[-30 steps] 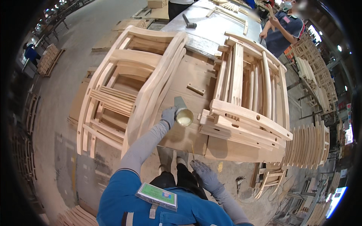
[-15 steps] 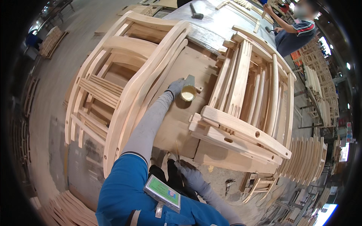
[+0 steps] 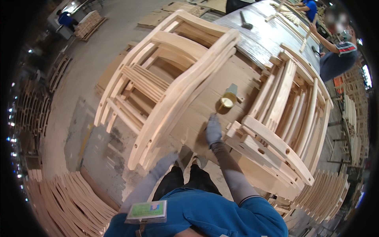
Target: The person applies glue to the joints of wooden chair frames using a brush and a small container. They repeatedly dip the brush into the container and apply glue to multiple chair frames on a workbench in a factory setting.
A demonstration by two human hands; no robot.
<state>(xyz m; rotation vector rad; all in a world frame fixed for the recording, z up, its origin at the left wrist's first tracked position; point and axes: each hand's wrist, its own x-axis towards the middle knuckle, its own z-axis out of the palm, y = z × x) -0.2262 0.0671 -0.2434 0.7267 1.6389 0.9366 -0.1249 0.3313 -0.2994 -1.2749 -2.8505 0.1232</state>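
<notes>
Two pale bare-wood chair frames (image 3: 166,87) lie assembled on the board-topped worktop (image 3: 205,110), so the joinery looks mostly done; the small round yellow-filled tin (image 3: 228,102) sits between them, untouched. Right hand (image 3: 213,130), grey-gloved, fingers together and flat, reaches toward the tin without holding anything. Left hand (image 3: 166,160) rests at the near frame's lower end; can't tell its grip, and the tin's contents are unclear.

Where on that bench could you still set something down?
A bare strip of board lies between the left chair frame and the right frame, around the small glue cup. The right hand rests at its near end. The far grey tabletop beside the hammer is open too. Either side is crowded with frames.
</notes>
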